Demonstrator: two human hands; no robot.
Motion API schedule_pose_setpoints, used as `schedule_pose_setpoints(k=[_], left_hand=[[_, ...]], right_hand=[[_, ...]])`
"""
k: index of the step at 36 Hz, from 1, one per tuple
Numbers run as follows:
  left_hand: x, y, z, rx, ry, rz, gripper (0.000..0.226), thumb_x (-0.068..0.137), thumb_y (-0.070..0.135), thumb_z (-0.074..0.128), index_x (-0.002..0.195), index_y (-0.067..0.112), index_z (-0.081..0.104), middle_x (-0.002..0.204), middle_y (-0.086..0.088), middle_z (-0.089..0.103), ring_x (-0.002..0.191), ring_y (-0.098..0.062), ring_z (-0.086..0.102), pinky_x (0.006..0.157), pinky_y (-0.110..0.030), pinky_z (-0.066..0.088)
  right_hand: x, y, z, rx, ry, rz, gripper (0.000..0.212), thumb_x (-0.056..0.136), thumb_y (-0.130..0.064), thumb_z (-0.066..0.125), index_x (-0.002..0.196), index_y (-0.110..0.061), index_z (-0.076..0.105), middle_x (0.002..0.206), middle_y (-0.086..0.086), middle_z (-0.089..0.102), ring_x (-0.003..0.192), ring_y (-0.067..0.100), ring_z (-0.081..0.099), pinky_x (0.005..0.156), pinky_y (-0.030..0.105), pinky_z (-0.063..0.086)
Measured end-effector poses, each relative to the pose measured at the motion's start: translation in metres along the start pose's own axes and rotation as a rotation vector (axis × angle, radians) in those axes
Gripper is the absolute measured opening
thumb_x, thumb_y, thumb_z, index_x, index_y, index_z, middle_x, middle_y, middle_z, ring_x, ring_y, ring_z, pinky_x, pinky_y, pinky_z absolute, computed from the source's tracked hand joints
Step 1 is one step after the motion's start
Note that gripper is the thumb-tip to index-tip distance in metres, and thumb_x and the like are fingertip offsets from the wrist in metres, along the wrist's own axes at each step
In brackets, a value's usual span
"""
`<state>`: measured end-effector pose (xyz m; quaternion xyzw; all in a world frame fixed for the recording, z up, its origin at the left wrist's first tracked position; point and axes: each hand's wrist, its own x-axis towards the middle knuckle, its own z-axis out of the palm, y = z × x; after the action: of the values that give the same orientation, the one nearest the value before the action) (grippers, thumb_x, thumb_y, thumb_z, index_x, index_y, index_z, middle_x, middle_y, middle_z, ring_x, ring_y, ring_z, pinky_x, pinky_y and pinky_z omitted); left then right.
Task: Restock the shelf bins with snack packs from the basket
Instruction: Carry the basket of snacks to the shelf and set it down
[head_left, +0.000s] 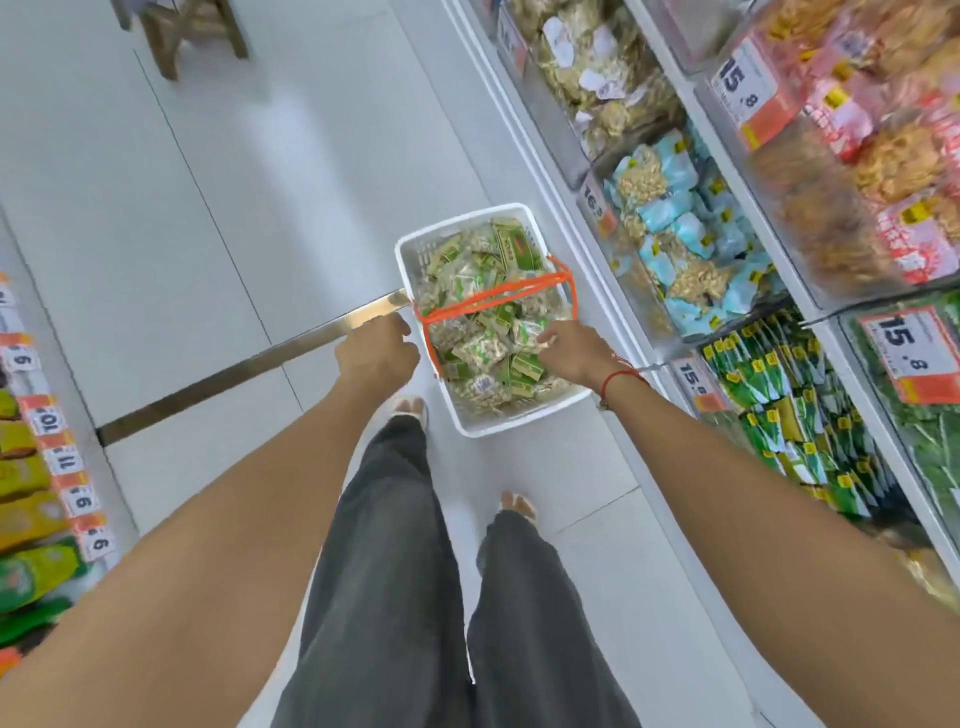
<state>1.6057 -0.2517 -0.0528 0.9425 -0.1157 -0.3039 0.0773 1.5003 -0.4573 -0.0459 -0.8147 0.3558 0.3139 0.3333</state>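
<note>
A white basket (524, 420) with orange handles (493, 301) stands on the floor by the right-hand shelf, full of snack packs (483, 353) with green labels. My right hand (571, 353) reaches into its near right side, fingers curled on one pack. Curled fingers of my left hand (376, 356) sit at the basket's left rim, next to where the orange handle starts; any hold on it is hidden. To the right of the basket, a low shelf bin (789, 415) holds green packs standing in rows.
Clear bins further along the right shelf hold blue packs (685, 249), pale snack bags (597, 78) and red-labelled packs (883, 156), with orange price tags. Green and yellow goods (26, 519) line a left shelf. A wooden stool (182, 31) stands far ahead. My legs are below the basket.
</note>
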Motion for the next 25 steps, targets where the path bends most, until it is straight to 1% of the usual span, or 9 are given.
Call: schedule_pose_setpoints(k=[5, 7, 9, 11, 15, 18, 20, 22, 25], left_hand=[[0.079, 0.010, -0.023, 0.031, -0.066, 0.105, 0.036, 0.091, 0.022, 0.049, 0.126, 0.023, 0.057, 0.130, -0.002, 0.054, 0.119, -0.027, 0.050, 0.094, -0.040, 0.042], [0.107, 0.014, -0.021, 0.045, -0.112, 0.152, 0.039, 0.090, 0.022, 0.049, 0.129, 0.023, 0.055, 0.132, -0.003, 0.052, 0.121, -0.028, 0.047, 0.094, -0.040, 0.041], [0.132, 0.019, -0.014, 0.088, -0.158, 0.206, 0.041, 0.091, 0.023, 0.049, 0.132, 0.022, 0.052, 0.135, -0.005, 0.051, 0.124, -0.029, 0.045, 0.095, -0.040, 0.041], [0.157, 0.024, -0.004, 0.115, -0.201, 0.224, 0.043, 0.092, 0.026, 0.048, 0.135, 0.024, 0.049, 0.138, -0.006, 0.049, 0.126, -0.029, 0.044, 0.094, -0.039, 0.041], [0.200, 0.034, 0.028, 0.106, -0.264, 0.236, 0.046, 0.095, 0.032, 0.046, 0.141, 0.025, 0.043, 0.145, -0.005, 0.043, 0.130, -0.027, 0.043, 0.099, -0.038, 0.041], [0.227, 0.036, 0.061, 0.054, -0.300, 0.255, 0.050, 0.095, 0.041, 0.046, 0.140, 0.020, 0.044, 0.143, -0.008, 0.047, 0.129, -0.028, 0.044, 0.102, -0.039, 0.041], [0.242, 0.038, 0.084, 0.037, -0.349, 0.275, 0.062, 0.092, 0.053, 0.048, 0.142, 0.017, 0.040, 0.146, -0.009, 0.043, 0.132, -0.029, 0.042, 0.105, -0.041, 0.039], [0.254, 0.040, 0.106, 0.040, -0.416, 0.299, 0.082, 0.084, 0.063, 0.054, 0.147, 0.015, 0.031, 0.151, -0.009, 0.034, 0.137, -0.029, 0.035, 0.109, -0.042, 0.035], [0.264, 0.043, 0.135, 0.084, -0.514, 0.335, 0.105, 0.074, 0.065, 0.065, 0.151, 0.015, 0.015, 0.155, -0.009, 0.026, 0.139, -0.030, 0.031, 0.109, -0.043, 0.033]], right_hand=[[0.055, -0.033, -0.006, 0.217, 0.059, 0.094, 0.033, 0.091, -0.009, 0.050, 0.121, -0.002, 0.062, 0.138, 0.017, 0.050, 0.116, 0.036, 0.054, 0.094, 0.037, 0.046], [0.075, -0.042, -0.006, 0.287, 0.090, 0.127, 0.033, 0.092, -0.005, 0.045, 0.118, 0.009, 0.060, 0.136, 0.027, 0.049, 0.113, 0.040, 0.055, 0.096, 0.046, 0.047], [0.094, -0.043, -0.002, 0.364, 0.103, 0.172, 0.033, 0.094, -0.007, 0.043, 0.116, 0.009, 0.060, 0.131, 0.027, 0.052, 0.101, 0.039, 0.059, 0.089, 0.045, 0.049], [0.116, -0.040, 0.004, 0.449, 0.107, 0.208, 0.033, 0.094, -0.009, 0.044, 0.116, 0.010, 0.059, 0.123, 0.027, 0.058, 0.081, 0.033, 0.059, 0.076, 0.039, 0.047], [0.158, -0.024, 0.022, 0.629, 0.111, 0.322, 0.036, 0.092, -0.007, 0.047, 0.120, 0.015, 0.054, 0.089, 0.018, 0.055, 0.082, 0.027, 0.052, 0.077, 0.041, 0.046], [0.190, -0.009, 0.040, 0.751, 0.102, 0.379, 0.040, 0.093, -0.008, 0.048, 0.122, 0.020, 0.048, 0.088, 0.020, 0.047, 0.081, 0.028, 0.047, 0.076, 0.043, 0.044], [0.210, 0.001, 0.051, 0.876, 0.102, 0.415, 0.047, 0.096, -0.018, 0.050, 0.129, 0.016, 0.046, 0.099, 0.032, 0.052, 0.094, 0.037, 0.055, 0.096, 0.050, 0.044], [0.228, 0.008, 0.059, 1.001, 0.075, 0.425, 0.052, 0.097, -0.032, 0.050, 0.135, 0.004, 0.046, 0.126, 0.019, 0.055, 0.118, 0.030, 0.053, 0.107, 0.045, 0.039], [0.250, 0.013, 0.070, 1.177, -0.004, 0.384, 0.065, 0.095, -0.051, 0.045, 0.147, -0.017, 0.030, 0.152, 0.009, 0.031, 0.139, 0.027, 0.031, 0.113, 0.042, 0.029]])
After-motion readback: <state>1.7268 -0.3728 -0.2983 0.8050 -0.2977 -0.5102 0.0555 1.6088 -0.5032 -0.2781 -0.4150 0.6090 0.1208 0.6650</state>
